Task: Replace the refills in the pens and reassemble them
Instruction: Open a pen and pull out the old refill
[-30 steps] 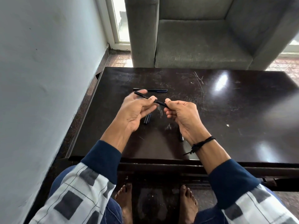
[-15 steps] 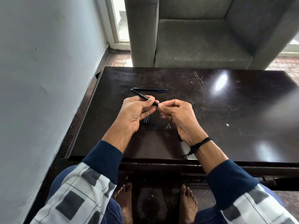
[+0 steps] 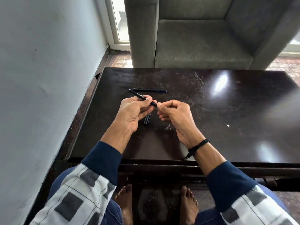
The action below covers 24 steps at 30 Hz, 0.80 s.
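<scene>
A: Where is the pen [image 3: 139, 95]?

B: In the air over the left part of the table [image 3: 227, 114], held by both hands. The left hand [image 3: 133, 112] has fingers and thumb curled round the pen's middle. The right hand [image 3: 172, 114], with a dark cord [image 3: 197, 146] at its wrist, is curled too, thumb and forefinger pinching the pen's nearer end. I can't tell whether that pinch is on a tip piece or on a refill, because the fingers hide it.

A: How will it handle?

B: Light, stiff and thin, I'd judge, with a smooth barrel that could turn in dry fingers. Grip the barrel at the middle, as the left hand does, and work the end with fingertips only. A refill is likely slimmer and may bend if pushed off-line, so it should go straight along the barrel.

A: Anything loose?

B: Just below the pen, nearer the person, two short dark tubes lie side by side on the table, partly under the left hand. They are probably caps [image 3: 147, 119]. They're round and may roll. Just beyond the pen a second pen [image 3: 151, 90] lies crosswise, its left end close to the pen's far end in this view.

A: Any writing?

B: White print runs along the pen's barrel. It looks like "OCTANE", and the rest is too small to read. I can read nothing on the second pen. Far beyond the pen stands a grey chair [image 3: 203, 46].
</scene>
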### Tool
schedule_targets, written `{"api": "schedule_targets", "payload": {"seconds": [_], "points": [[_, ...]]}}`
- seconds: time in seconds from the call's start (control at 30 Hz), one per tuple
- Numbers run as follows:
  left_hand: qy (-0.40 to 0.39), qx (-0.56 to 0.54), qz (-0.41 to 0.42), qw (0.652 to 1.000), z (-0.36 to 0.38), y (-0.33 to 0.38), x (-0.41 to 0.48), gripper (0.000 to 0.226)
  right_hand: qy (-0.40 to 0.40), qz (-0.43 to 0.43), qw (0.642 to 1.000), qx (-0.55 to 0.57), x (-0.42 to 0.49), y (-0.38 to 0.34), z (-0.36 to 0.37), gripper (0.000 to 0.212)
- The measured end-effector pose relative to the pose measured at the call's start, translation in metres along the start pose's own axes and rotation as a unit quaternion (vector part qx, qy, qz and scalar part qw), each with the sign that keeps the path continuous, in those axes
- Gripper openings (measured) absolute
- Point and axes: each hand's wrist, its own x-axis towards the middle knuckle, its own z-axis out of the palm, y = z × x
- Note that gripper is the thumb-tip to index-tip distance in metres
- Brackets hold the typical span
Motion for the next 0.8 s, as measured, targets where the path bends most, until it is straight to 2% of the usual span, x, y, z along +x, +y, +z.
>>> {"api": "schedule_targets", "payload": {"seconds": [0.07, 0.33, 0.53, 0.63, 0.8], "points": [[0.002, -0.003, 0.001, 1.0, 0.0003, 0.0008, -0.0006, 0.009, -0.006, 0.009, 1.0, 0.003, -0.0003, -0.001, 0.0007, 0.026], [-0.004, 0.012, 0.0, 1.0, 0.0023, -0.0015, -0.0012, 0.011, 0.009, -0.002, 1.0, -0.007, -0.0001, 0.0011, -0.0012, 0.008], [-0.009, 0.012, 0.006, 1.0, -0.0021, 0.0007, 0.002, 0.006, 0.001, 0.017, 1.0, 0.022, -0.0021, -0.0028, 0.0004, 0.025], [-0.009, 0.018, 0.008, 1.0, -0.0025, -0.0001, 0.0029, 0.011, -0.001, 0.016, 1.0, 0.018, -0.0019, -0.003, -0.0001, 0.015], [-0.004, 0.02, 0.01, 1.0, -0.0002, -0.0024, 0.0018, 0.007, 0.017, -0.002, 1.0, -0.004, -0.0025, -0.001, 0.0005, 0.009]]}}
